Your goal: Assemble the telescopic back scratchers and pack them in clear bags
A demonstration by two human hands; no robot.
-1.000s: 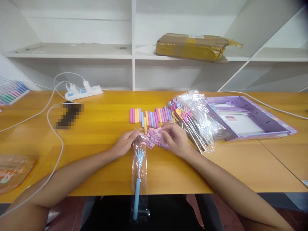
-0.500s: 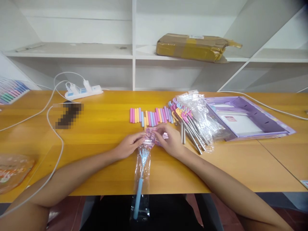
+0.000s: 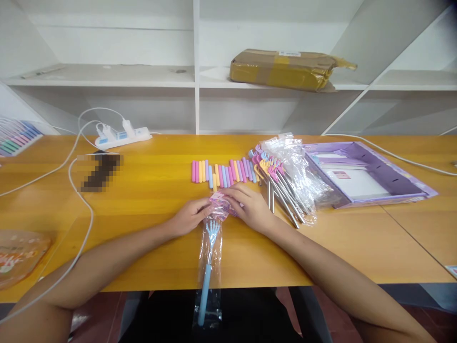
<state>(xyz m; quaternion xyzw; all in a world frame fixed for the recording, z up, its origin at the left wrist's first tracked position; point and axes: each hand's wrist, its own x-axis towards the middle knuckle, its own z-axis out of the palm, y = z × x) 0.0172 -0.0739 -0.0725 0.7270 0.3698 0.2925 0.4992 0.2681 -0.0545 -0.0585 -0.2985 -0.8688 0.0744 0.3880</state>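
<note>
Two hands at one bagged blue scratcher, with pink cards at the bag's mouth.

The left hand (image 3: pixel 190 216) pinches the top of one clear bag (image 3: pixel 216 267); the right hand (image 3: pixel 253 207) has its fingers bent in by the cards (image 3: pixel 219 202), and whether it grips a card or the bag cannot be told. The cards overlap too closely to count. Inside the bag lies one scratcher (image 3: pixel 207 276), head toward the hands, handle reaching past the table's (image 3: pixel 157 267) near edge. Just beyond the hands lie roughly twenty coloured sticks (image 3: pixel 224 176). Right of them are several more scratchers (image 3: pixel 283 183), too tangled to count, beside clear wrappers (image 3: pixel 298 159), then one purple tray (image 3: pixel 342 193). One parcel (image 3: pixel 280 70) sits on a shelf (image 3: pixel 214 85); one power strip (image 3: pixel 124 137) lies left.
</note>
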